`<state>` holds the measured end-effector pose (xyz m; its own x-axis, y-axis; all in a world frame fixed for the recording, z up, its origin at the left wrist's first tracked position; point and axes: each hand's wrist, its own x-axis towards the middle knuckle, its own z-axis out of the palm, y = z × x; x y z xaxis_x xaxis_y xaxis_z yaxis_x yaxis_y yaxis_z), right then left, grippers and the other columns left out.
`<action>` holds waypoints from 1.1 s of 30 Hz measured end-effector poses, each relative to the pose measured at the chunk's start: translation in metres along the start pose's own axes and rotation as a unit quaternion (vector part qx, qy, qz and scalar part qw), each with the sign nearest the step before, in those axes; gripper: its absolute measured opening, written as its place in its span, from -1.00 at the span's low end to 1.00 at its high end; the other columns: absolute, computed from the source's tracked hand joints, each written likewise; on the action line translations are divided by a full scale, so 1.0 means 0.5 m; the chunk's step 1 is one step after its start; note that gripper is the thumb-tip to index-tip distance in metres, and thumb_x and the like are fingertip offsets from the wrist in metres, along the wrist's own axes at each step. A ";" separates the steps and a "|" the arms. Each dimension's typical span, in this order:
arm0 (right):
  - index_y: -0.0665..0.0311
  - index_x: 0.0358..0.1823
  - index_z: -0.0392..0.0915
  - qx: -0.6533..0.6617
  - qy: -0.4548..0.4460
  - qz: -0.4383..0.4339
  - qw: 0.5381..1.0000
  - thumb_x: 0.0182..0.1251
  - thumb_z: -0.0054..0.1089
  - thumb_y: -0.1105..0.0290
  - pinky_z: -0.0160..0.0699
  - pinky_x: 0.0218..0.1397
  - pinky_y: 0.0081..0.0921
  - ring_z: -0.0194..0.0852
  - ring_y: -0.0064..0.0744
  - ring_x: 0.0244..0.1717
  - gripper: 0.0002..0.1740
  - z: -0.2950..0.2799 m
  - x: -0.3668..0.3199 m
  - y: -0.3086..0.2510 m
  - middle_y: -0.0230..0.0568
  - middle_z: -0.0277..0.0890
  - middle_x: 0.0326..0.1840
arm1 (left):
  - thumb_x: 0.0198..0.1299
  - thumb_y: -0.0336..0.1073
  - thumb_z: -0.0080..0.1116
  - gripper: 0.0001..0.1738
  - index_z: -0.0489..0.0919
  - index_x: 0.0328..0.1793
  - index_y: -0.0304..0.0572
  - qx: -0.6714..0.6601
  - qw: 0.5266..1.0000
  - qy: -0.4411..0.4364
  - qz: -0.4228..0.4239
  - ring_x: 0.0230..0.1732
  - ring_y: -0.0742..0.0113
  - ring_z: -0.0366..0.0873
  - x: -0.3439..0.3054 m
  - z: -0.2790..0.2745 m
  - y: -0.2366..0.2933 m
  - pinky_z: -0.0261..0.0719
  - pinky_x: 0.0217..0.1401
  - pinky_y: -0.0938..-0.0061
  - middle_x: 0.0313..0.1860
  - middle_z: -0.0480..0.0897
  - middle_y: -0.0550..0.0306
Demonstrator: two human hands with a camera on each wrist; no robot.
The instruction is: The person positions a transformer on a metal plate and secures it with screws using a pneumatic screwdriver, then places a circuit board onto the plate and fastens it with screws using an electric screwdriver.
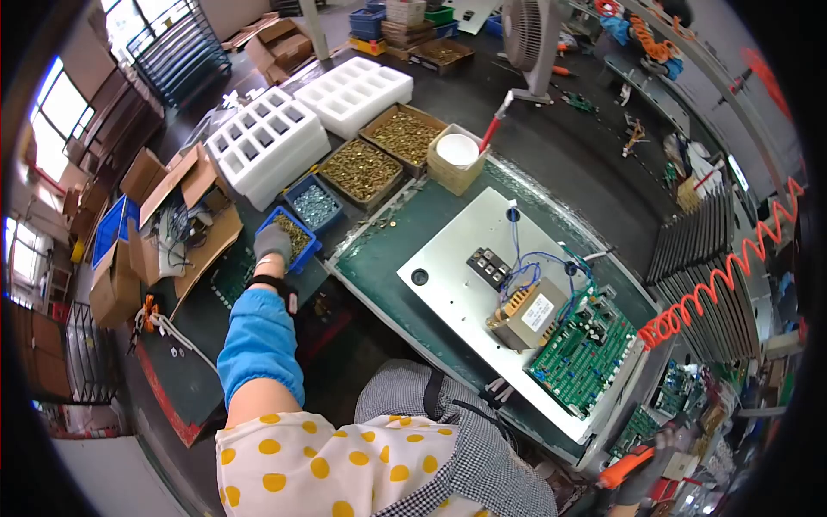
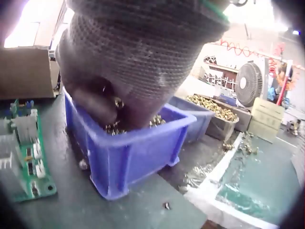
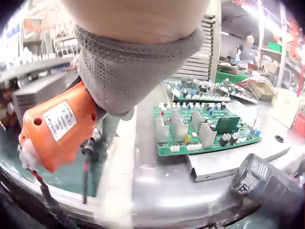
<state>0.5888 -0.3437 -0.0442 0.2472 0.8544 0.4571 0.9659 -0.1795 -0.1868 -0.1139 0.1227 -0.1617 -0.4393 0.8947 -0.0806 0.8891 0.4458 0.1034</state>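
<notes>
My gloved left hand (image 1: 274, 241) reaches down into a small blue bin (image 2: 147, 155) of brassy screws (image 2: 157, 120). In the left wrist view its fingertips dip below the rim among the screws; I cannot tell whether they pinch any. Low at the right edge of the head view, my gloved right hand (image 1: 644, 489) grips an orange electric screwdriver (image 3: 64, 125), whose cable trails down in the right wrist view. Between the hands lies a pale metal plate (image 1: 444, 250) bearing a transformer (image 1: 527, 315), a black terminal block (image 1: 488, 267), blue wires and a green circuit board (image 1: 586, 349).
Beside the blue bin stand a bin of silvery screws (image 1: 314, 205) and boxes of brass parts (image 1: 360, 170). White foam trays (image 1: 267, 142) and an opened carton (image 1: 185, 185) lie beyond. A coiled red hose (image 1: 706, 297) hangs at right. More circuit boards (image 3: 198, 89) lie behind.
</notes>
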 end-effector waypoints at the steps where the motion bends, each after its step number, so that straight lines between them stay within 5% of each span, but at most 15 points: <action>1: 0.26 0.17 0.34 0.038 0.045 0.018 0.998 0.26 0.14 0.34 0.22 0.45 0.00 0.24 0.09 0.40 -0.55 -0.014 0.026 -0.040 -0.05 0.35 0.27 | 0.19 -0.18 0.06 -0.68 0.73 -0.05 -0.04 -0.030 0.999 0.008 -0.008 0.09 -0.07 0.63 -0.005 -0.005 -0.010 0.56 0.17 0.18 0.01 0.69 -0.10; 6: 0.30 0.19 0.33 0.176 0.201 -0.032 0.963 0.24 0.22 0.14 0.21 0.45 0.02 0.31 0.01 0.32 -0.42 -0.029 0.172 -0.218 -0.07 0.37 0.24 | 0.16 0.00 0.21 -0.53 0.69 0.11 -0.06 -0.222 0.973 0.006 -0.063 0.04 0.03 0.67 0.010 0.027 -0.054 0.52 0.17 0.28 -0.03 0.72 -0.10; 9: 0.33 0.21 0.32 0.251 0.222 -0.084 0.938 0.24 0.27 0.02 0.21 0.45 0.03 0.35 -0.03 0.27 -0.33 -0.019 0.239 -0.281 -0.08 0.38 0.21 | 0.18 -0.08 0.24 -0.60 0.71 0.01 -0.20 -0.321 0.942 0.057 -0.081 -0.10 0.14 0.70 0.004 0.048 -0.059 0.60 -0.01 0.30 -0.22 0.75 -0.05; 12: 0.36 0.20 0.33 0.358 0.228 -0.129 0.896 0.15 0.34 -0.13 0.20 0.45 0.03 0.38 -0.08 0.21 -0.19 0.013 0.294 -0.323 -0.08 0.40 0.16 | 0.28 -0.19 0.20 -0.70 0.65 0.00 -0.23 -0.631 0.763 -0.003 -0.144 -0.37 0.29 0.65 0.012 0.068 -0.063 0.61 -0.25 0.50 -0.36 0.69 0.10; 15: 0.41 0.13 0.36 0.465 0.223 -0.140 0.845 -0.04 0.44 -0.27 0.19 0.45 0.01 0.40 -0.14 0.14 -0.04 0.029 0.326 -0.353 -0.09 0.43 0.05 | 0.38 -0.29 0.09 -0.79 0.59 0.00 -0.24 -0.872 0.456 -0.161 -0.078 -0.27 0.36 0.63 -0.015 0.048 -0.063 0.60 -0.33 0.65 -0.30 0.64 0.16; 18: 0.43 0.06 0.40 0.546 0.144 -0.085 0.821 -0.19 0.51 -0.32 0.26 0.36 -0.06 0.39 -0.20 0.06 0.02 0.018 0.324 -0.339 -0.15 0.42 -0.07 | 0.42 -0.31 0.04 -0.74 0.54 0.13 -0.29 -0.893 0.329 -0.307 -0.024 -0.12 0.33 0.61 -0.142 -0.057 0.036 0.63 -0.21 0.70 -0.12 0.64 0.11; 19: 0.43 0.03 0.39 0.557 0.097 -0.128 0.815 -0.08 0.47 -0.31 0.28 0.29 -0.12 0.37 -0.22 0.03 -0.04 0.002 0.331 -0.316 -0.18 0.40 -0.12 | 0.39 -0.31 0.05 -0.70 0.53 0.16 -0.31 -0.794 0.563 -0.154 0.168 0.03 0.27 0.57 -0.209 -0.063 0.088 0.62 -0.12 0.66 -0.04 0.60 0.05; 21: 0.43 0.13 0.28 0.569 0.169 -0.101 0.799 0.02 0.39 -0.31 0.33 0.17 -0.16 0.37 -0.25 -0.07 -0.02 -0.027 0.321 -0.374 -0.22 0.38 -0.19 | 0.37 -0.33 0.06 -0.66 0.51 0.20 -0.33 -0.854 0.350 -0.384 0.009 0.03 0.25 0.56 -0.270 -0.118 0.149 0.59 -0.07 0.64 0.02 0.58 0.01; 22: 0.43 0.27 0.18 0.559 0.194 -0.126 0.796 0.06 0.35 -0.32 0.37 0.09 -0.18 0.39 -0.26 -0.14 0.06 -0.046 0.318 -0.379 -0.24 0.38 -0.23 | 0.35 -0.33 0.07 -0.67 0.51 0.19 -0.31 -0.831 0.388 -0.391 0.079 -0.04 0.25 0.55 -0.296 -0.101 0.188 0.59 -0.10 0.60 0.02 0.57 0.03; 23: 0.43 0.40 0.07 0.549 0.220 -0.148 0.793 0.09 0.31 -0.34 0.41 0.01 -0.20 0.40 -0.28 -0.20 0.14 -0.066 0.312 -0.377 -0.26 0.38 -0.26 | 0.35 -0.31 0.08 -0.68 0.52 0.16 -0.29 -0.798 0.361 -0.471 0.098 -0.11 0.29 0.53 -0.335 -0.128 0.229 0.58 -0.16 0.58 -0.03 0.57 0.06; 24: 0.42 0.54 -0.04 0.543 0.239 -0.160 0.789 0.13 0.28 -0.35 0.44 -0.08 -0.21 0.41 -0.30 -0.27 0.23 -0.084 0.299 -0.371 -0.29 0.39 -0.30 | 0.35 -0.30 0.09 -0.69 0.52 0.15 -0.29 -0.760 0.390 -0.511 0.101 -0.13 0.31 0.53 -0.378 -0.157 0.265 0.57 -0.18 0.58 -0.05 0.56 0.08; 26: 0.43 0.50 0.02 0.551 0.289 -0.175 0.763 0.10 0.26 -0.40 0.44 -0.11 -0.23 0.40 -0.29 -0.30 0.23 -0.109 0.267 -0.349 -0.30 0.36 -0.34 | 0.35 -0.23 0.14 -0.68 0.51 0.12 -0.27 -0.676 0.438 -0.580 0.123 -0.33 0.38 0.49 -0.457 -0.195 0.340 0.49 -0.35 0.53 -0.10 0.56 0.09; 30: 0.42 -0.01 0.42 0.583 0.247 -0.144 0.761 -0.05 0.38 -0.35 0.46 -0.08 -0.24 0.42 -0.27 -0.28 -0.07 -0.141 0.204 -0.280 -0.27 0.38 -0.36 | 0.34 -0.26 0.12 -0.66 0.52 0.11 -0.36 -0.500 0.412 -0.714 0.266 -0.46 0.47 0.36 -0.595 -0.205 0.480 0.33 -0.37 0.60 -0.34 0.54 0.14; 33: 0.37 -0.18 0.47 0.583 0.229 0.029 0.779 -0.09 0.44 -0.16 0.44 -0.02 -0.25 0.43 -0.29 -0.28 -0.28 -0.132 0.148 -0.269 -0.24 0.42 -0.33 | 0.33 -0.33 0.11 -0.65 0.51 0.13 -0.45 -0.384 0.447 -0.761 0.273 -0.44 0.53 0.37 -0.711 -0.215 0.554 0.37 -0.35 0.65 -0.29 0.54 0.13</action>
<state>0.4826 -0.2885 0.0720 0.5481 0.5491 0.6310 0.2903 0.5826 -0.7591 0.2750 -0.0689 0.0021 0.9309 0.0828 -0.3557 0.2477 0.5728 0.7814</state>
